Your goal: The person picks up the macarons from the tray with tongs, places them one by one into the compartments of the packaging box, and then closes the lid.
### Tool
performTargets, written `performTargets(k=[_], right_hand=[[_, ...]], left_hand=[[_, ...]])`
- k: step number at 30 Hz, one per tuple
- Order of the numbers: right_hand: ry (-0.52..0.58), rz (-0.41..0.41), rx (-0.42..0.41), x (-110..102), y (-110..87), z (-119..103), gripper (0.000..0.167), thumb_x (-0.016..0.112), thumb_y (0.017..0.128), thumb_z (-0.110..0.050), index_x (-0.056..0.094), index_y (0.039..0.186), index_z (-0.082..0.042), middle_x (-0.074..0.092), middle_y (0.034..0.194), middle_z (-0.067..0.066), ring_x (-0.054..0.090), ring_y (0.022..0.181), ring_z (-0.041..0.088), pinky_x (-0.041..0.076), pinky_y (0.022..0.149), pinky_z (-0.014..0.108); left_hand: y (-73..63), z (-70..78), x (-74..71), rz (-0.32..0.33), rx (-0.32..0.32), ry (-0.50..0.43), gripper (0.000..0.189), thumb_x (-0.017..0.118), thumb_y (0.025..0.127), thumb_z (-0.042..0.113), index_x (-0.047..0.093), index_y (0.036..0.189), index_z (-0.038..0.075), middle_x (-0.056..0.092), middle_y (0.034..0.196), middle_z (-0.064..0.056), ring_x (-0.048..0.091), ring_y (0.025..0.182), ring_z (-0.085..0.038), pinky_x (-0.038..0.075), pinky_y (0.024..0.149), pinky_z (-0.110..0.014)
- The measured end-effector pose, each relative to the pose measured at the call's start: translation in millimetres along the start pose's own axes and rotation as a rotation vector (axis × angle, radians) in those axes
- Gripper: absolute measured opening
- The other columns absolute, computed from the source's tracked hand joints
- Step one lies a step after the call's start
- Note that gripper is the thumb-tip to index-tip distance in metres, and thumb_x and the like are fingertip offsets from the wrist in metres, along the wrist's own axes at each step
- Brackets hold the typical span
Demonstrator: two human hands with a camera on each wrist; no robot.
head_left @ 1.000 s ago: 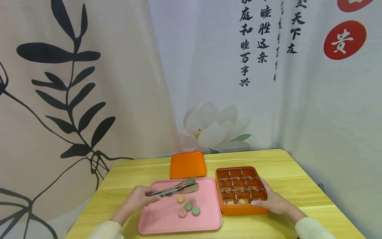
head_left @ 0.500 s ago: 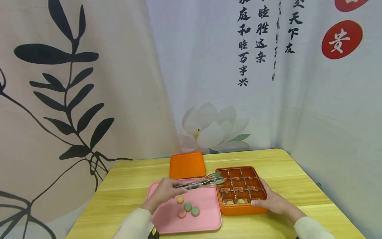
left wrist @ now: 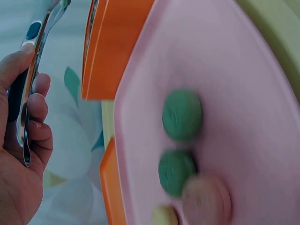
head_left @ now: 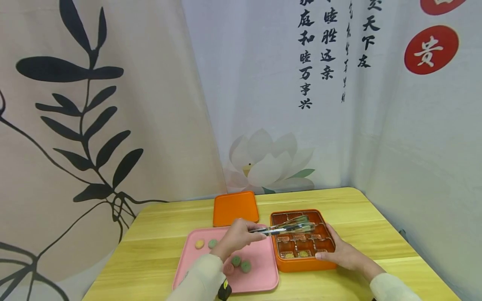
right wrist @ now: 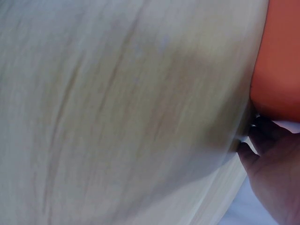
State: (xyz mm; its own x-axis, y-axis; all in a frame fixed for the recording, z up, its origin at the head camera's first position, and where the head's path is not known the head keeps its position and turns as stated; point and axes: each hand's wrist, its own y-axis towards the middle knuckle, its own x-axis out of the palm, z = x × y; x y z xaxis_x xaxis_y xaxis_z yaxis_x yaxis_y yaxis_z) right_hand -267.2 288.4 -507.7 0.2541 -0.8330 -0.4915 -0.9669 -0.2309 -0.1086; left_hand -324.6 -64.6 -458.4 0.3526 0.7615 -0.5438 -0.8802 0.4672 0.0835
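Observation:
My left hand grips a pair of metal tongs, whose heads reach over the compartments of the orange box. A greenish tint shows at the tong tips; I cannot tell whether a macaron is between them. Pale yellow macarons lie in two front compartments of the box. My right hand holds the box at its right side, thumb over the front corner. On the pink tray lie green macarons, a pink macaron and yellow macarons, partly hidden by my left arm in the head view.
An orange lid lies behind the tray on the wooden table. A printed curtain hangs close behind the table. The tray and the box stand side by side, nearly touching.
My left hand has carried the tongs rightward from above the tray to above the box. Macarons at the tray's far left have come into sight. The right hand stays on the box.

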Motion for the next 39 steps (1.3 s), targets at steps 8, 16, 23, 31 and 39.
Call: performTargets(k=[8,16,23,31,39], right_hand=[[-0.086,0.027,0.040,2,4.4,1,0.116,0.078,0.086,-0.040,-0.006,0.157,-0.004,0.033,0.147,0.036,0.050,0.122,0.044,0.037,0.099,0.063],[-0.098,0.020,0.030,2,4.3,0,0.117,0.078,0.086,-0.040,-0.008,0.157,-0.004,0.038,0.145,0.034,0.050,0.122,0.043,0.037,0.098,0.062],[-0.104,0.019,0.050,-1,3.6,1,0.117,0.077,0.086,-0.041,-0.009,0.157,-0.005,0.030,0.148,0.038,0.045,0.125,0.052,0.036,0.098,0.065],[-0.113,0.032,0.049,0,2.6,0,0.119,0.079,0.084,-0.041,-0.007,0.156,-0.003,0.033,0.144,0.042,0.046,0.123,0.052,0.035,0.098,0.066],[-0.099,0.051,0.012,1,1.7,1,0.116,0.080,0.084,-0.036,-0.004,0.157,-0.003,0.044,0.136,0.039,0.054,0.116,0.044,0.040,0.096,0.061]], left_hand=[[11.3,9.3,28.2,-0.035,0.048,-0.019,0.007,0.083,0.082,0.025,0.080,0.087,0.021,0.069,0.072,0.009,0.045,0.050,-0.008,0.040,0.047,-0.023],[13.3,7.8,36.4,-0.039,0.055,0.033,0.008,0.084,0.080,0.023,0.080,0.084,0.019,0.068,0.071,0.011,0.045,0.049,-0.006,0.039,0.046,-0.022],[14.9,8.5,37.3,-0.039,0.058,0.030,0.007,0.084,0.081,0.024,0.079,0.085,0.020,0.068,0.072,0.012,0.046,0.050,-0.007,0.040,0.046,-0.023],[10.7,7.8,25.7,-0.005,0.035,0.024,0.012,0.083,0.082,0.028,0.079,0.089,0.020,0.068,0.076,0.011,0.050,0.054,-0.008,0.045,0.050,-0.025],[0.7,5.5,0.4,0.019,-0.002,0.020,0.020,0.081,0.084,0.028,0.079,0.100,0.017,0.069,0.079,0.006,0.052,0.058,-0.013,0.046,0.052,-0.027]])
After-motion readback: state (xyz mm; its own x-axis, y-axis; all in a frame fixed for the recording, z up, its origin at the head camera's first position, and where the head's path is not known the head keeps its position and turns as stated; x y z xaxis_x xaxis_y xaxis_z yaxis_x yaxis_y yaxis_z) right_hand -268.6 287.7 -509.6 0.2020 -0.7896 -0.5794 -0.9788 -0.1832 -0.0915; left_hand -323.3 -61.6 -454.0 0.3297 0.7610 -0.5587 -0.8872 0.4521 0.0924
